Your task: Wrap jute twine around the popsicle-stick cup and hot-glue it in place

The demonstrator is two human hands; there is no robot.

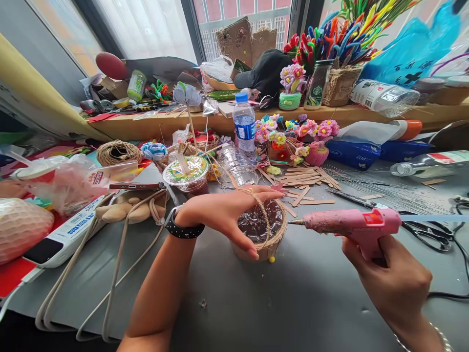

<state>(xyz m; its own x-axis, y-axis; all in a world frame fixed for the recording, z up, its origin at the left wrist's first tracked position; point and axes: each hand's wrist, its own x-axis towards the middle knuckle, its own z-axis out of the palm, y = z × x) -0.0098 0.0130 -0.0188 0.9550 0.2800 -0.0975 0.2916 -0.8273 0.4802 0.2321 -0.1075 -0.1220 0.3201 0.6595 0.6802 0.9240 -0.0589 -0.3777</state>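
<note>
My right hand (392, 278) is wrapped round the grip of a pink hot glue gun (348, 222), its metal nozzle pointing left at the rim of a small round pot (266, 247). The pot has light sides, twine round its rim and a shiny, dark, plastic-looking inside. Across its top reaches my left hand (227, 210), with the thumb on the near rim and the fingers at the far rim. A loose length of twine (264, 210) runs from those fingers over the opening to the rim. A yellow bead-like dot (271, 259) shows low on the pot's side.
Flat wooden sticks (304, 178) lie behind the pot, with black scissors (428, 230) and thin wires to the right. Beyond stand a water bottle (244, 124) and fuzzy flowers (318, 132). At left are a lidded cup (186, 173), a twine coil (119, 153) and a power strip (69, 230).
</note>
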